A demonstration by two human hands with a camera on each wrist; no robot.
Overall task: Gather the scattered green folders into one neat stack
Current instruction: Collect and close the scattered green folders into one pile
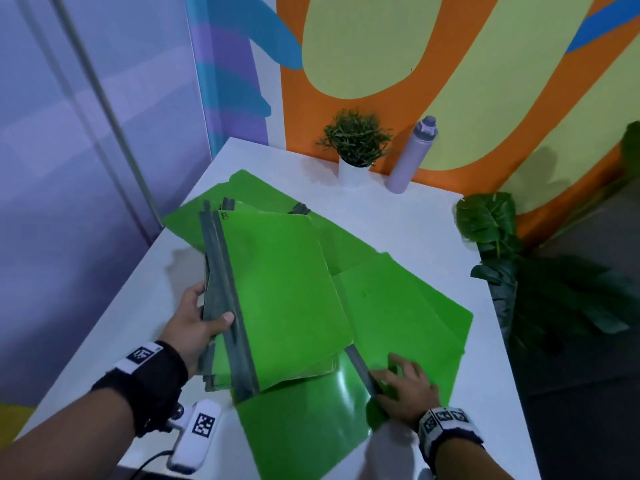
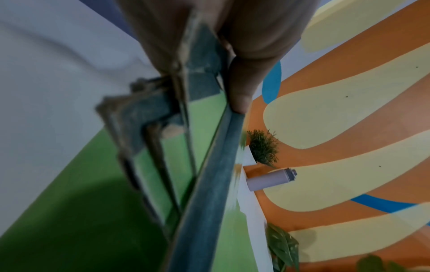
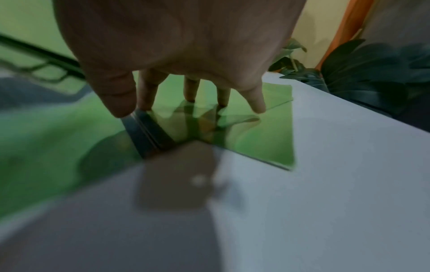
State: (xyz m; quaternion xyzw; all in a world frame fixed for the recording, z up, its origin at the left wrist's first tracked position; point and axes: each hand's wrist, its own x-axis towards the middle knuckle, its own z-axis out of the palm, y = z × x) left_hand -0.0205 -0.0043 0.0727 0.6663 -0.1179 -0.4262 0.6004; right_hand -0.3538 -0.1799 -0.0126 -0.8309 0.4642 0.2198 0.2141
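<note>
Left hand (image 1: 188,327) clamped on a bundle of green folders (image 1: 277,292) along the grey spines, thumb on top, other fingers tucked underneath, so a proper pinch grip, bundle lifted and tilted off the white table (image 1: 398,216). Same grip up close from the left wrist: thumb (image 2: 242,88) pressing the top grey spine strip (image 2: 209,202), several spine edges fanned out unevenly below, not squared up yet. Right hand (image 1: 407,386) down at about 5 o'clock from the bundle, fingers spread and only lightly bent, fingertips (image 3: 258,106) touching a flat folder (image 1: 398,306) right by its grey spine (image 3: 149,132); no curl round anything, just pressing on top. Glossy folder (image 1: 301,410) lying under that one, at 6 o'clock, running toward the near table edge. More folders still flat on the table: a big one (image 1: 249,185) at 11 to 12 o'clock behind the held bundle, poking out toward the far left corner, overlapping with the rest rather than apart. Further out at 12 o'clock, small potted plant (image 1: 355,140) in a white pot against the orange and yellow wall, lilac bottle (image 1: 410,157) just beside it at 1 o'clock. Big leafy plant (image 1: 491,230) off the table edge at 3 o'clock. White tagged device (image 1: 197,434) with a cable hanging near the left wrist at 7 o'clock.
</note>
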